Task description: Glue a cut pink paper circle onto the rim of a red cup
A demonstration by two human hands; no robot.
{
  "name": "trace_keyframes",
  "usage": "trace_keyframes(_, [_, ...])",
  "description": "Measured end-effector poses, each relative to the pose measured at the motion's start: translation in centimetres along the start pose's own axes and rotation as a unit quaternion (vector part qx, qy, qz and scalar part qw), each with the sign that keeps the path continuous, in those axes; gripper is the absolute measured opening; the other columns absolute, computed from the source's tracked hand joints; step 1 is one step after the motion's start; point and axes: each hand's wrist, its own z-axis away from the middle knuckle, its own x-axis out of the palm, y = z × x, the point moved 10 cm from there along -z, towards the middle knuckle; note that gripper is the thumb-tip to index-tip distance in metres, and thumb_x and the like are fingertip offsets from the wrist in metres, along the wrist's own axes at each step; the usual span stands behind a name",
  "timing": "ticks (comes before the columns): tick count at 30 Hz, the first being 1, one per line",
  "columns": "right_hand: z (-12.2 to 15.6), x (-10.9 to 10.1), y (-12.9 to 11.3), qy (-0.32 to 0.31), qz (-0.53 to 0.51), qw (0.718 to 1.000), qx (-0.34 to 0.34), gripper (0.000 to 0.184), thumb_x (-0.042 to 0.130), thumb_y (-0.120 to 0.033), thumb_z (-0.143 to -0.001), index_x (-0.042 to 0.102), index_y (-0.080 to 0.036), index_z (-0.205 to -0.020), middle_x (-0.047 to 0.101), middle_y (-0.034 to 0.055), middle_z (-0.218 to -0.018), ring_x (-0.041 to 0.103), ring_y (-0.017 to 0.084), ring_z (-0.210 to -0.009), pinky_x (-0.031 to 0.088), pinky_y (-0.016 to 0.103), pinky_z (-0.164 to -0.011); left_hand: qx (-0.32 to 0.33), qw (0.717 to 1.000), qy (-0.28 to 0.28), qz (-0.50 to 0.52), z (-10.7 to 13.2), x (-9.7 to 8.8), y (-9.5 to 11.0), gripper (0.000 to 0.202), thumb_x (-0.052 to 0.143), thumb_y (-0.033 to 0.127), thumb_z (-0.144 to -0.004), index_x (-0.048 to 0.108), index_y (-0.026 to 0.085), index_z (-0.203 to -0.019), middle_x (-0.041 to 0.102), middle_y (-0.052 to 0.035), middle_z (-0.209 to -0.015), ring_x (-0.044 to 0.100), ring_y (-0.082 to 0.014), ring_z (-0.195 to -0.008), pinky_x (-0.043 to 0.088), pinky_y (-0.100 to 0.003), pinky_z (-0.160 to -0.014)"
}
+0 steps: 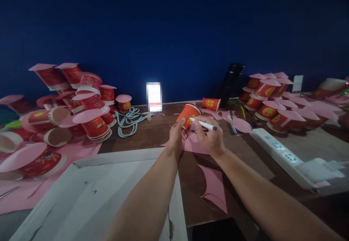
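Note:
My left hand (178, 137) is closed around the lower part of a red paper cup (186, 114) with yellow characters, held tilted above the table. In my right hand (211, 139) is a white marker pen (205, 124), its tip at the side of the cup; whether it touches I cannot tell. Under my hands lies a pink paper sheet (195, 144). Just beyond them, a second red paper cup (211, 103) rests on its side among pink scraps. A pink paper disc (241, 125) and another pen (232, 124) are to the right of my right hand.
Red cups with pink discs are piled at left (94, 124) and right (268, 110). A coiled pale cable (131, 124), a lit screen (154, 97) and a black bottle (231, 82) stand toward the wall. A power strip (280, 157) lies right, a white tray (89, 197) front left.

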Motion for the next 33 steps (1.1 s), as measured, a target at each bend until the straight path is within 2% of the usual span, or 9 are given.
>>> trace_keyframes(33, [-0.08, -0.1, 0.05, 0.004, 0.015, 1.0, 0.013, 0.016, 0.053, -0.028, -0.09, 0.063, -0.021, -0.099, 0.071, 0.0069, -0.094, 0.065, 0.021, -0.092, 0.05, 0.038, -0.086, 0.005, 1.0, -0.013, -0.008, 0.22, 0.34, 0.13, 0.031, 0.076, 0.028, -0.068, 0.063, 0.015, -0.093, 0.069, -0.0061, -0.091, 0.065, -0.013, -0.076, 0.049, -0.029, -0.082])
